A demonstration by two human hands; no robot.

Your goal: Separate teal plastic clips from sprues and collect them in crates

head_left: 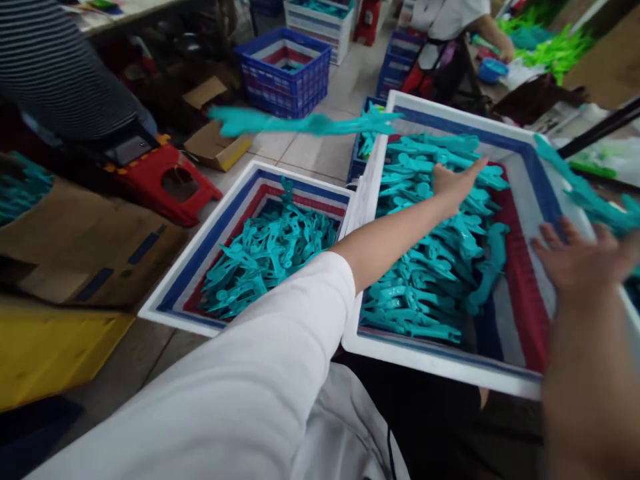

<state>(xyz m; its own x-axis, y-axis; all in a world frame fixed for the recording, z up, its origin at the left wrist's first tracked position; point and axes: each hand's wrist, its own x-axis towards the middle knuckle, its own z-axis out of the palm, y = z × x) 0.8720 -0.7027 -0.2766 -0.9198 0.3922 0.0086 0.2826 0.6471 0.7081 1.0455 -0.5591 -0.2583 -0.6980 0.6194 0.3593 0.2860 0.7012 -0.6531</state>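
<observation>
My left hand [455, 183] is stretched over the right-hand white crate [440, 367], with nothing visible in it and fingers apart. Below it lie many teal plastic pieces [425, 267], long and jointed like toy figures; their exact kind is unclear. Over the crate's right side, my right hand [587, 260] is spread open and slightly blurred. Close to it, a teal piece [585, 183] crosses the right rim. Another long teal piece [305, 125], smeared by motion, appears in mid-air left of the crate, apart from both hands.
To the left, a lower white crate [185, 322] holds a tangle of teal parts. Blue crates [285, 87] stand behind on the tiled floor. A red stool [170, 180], cardboard box [85, 247] and yellow bin [55, 353] are at left. A co-worker's hand [503, 50] is at upper right.
</observation>
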